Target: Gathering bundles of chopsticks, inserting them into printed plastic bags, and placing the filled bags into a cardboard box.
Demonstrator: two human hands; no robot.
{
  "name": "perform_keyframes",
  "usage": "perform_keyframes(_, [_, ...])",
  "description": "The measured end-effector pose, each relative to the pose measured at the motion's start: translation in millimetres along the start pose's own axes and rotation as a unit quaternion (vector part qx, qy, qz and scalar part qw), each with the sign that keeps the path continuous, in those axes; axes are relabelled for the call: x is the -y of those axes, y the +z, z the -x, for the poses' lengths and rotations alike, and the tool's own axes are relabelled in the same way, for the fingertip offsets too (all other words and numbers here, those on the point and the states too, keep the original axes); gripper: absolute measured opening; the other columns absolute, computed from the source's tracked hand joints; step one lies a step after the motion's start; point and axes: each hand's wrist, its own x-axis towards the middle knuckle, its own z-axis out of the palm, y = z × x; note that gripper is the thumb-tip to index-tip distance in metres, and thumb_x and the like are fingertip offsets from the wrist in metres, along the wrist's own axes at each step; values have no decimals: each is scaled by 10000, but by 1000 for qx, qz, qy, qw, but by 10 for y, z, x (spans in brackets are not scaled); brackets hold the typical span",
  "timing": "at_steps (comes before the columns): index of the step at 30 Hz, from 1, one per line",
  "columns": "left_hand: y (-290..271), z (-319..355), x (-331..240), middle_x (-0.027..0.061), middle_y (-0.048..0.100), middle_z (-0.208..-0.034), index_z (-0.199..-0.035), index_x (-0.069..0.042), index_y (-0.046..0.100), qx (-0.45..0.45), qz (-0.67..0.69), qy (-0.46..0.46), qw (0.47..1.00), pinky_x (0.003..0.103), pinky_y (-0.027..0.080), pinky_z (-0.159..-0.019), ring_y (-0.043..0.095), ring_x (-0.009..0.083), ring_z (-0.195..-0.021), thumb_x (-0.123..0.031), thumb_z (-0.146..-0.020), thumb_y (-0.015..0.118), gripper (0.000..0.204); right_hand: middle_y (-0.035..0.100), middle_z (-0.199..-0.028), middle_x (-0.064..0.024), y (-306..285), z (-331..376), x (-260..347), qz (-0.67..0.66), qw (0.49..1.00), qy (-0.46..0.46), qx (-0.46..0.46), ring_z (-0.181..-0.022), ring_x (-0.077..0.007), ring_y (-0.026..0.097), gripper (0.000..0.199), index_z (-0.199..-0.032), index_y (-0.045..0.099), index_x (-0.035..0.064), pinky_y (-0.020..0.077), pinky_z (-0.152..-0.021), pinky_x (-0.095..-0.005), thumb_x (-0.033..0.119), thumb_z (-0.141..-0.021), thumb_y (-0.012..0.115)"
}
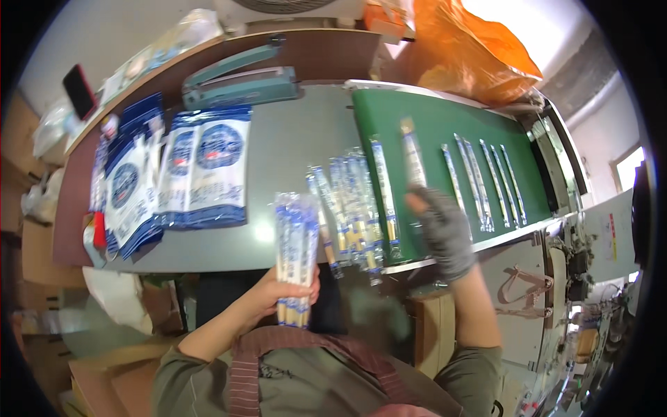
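Note:
My left hand is closed around an upright bundle of plastic-wrapped chopsticks, their pale wooden ends showing below my fingers. Over the green conveyor belt, my right hand wears a grey glove with bare fingertips. Its fingers pinch the lower end of one wrapped pair of chopsticks; both are smeared by motion. To its left, a single wrapped pair lies on the belt near a loose pile of wrapped chopsticks on the grey tabletop. Several more wrapped pairs lie spaced out to its right.
White and blue printed bags lie stacked at the table's left. Behind them stands a teal long-armed sealer. An orange plastic bag rises beyond the belt. A phone stands at the far left, and cardboard boxes sit below.

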Motion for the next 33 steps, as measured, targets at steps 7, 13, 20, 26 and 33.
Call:
perform_keyframes(7, [-66,596,147,129,621,-862,-1138,-3,507,77,-32,-1,997,338,506,-705,625,215,-781,-127,-757,716,452,400,-1437,-157,555,-173,1457,-267,952,-120,89,-1293,-316,433,540,-1312,517,97,397,-1019,-384,174,-792,640])
perform_keyframes(13, [-443,1243,77,116,633,-964,-1197,9,501,57,-38,-19,997,338,487,-845,623,208,-926,-194,-787,741,517,654,-1017,-177,1612,-90,2041,-644,657,139,367,-931,-252,653,357,-1035,611,-15,520,-821,-345,264,-819,666])
perform_keyframes(20, [-1928,1948,-1160,149,592,-1046,-1044,-10,597,-420,-771,358,319,393,499,-815,580,322,-974,-15,-743,632,303,642,-786,-136,2259,22,2515,-685,588,316,291,-657,-231,655,268,-871,595,31,555,-599,-335,284,-825,670])
perform_keyframes(26, [-2313,2089,-1435,78,603,-1049,-1049,-33,597,-347,-773,366,385,344,519,-768,599,265,-970,-94,-799,635,260,649,-785,-157,2380,-55,2532,-687,589,320,281,-672,-254,668,237,-879,584,4,574,-609,-364,231,-835,637])
perform_keyframes(33, [-2391,2206,-1403,79,605,-1083,-1108,-43,565,-316,-819,276,391,358,525,-763,599,274,-985,-119,-794,654,335,642,-791,-158,2290,-114,2505,-682,595,322,279,-669,-248,660,255,-871,580,0,570,-610,-366,241,-833,652])
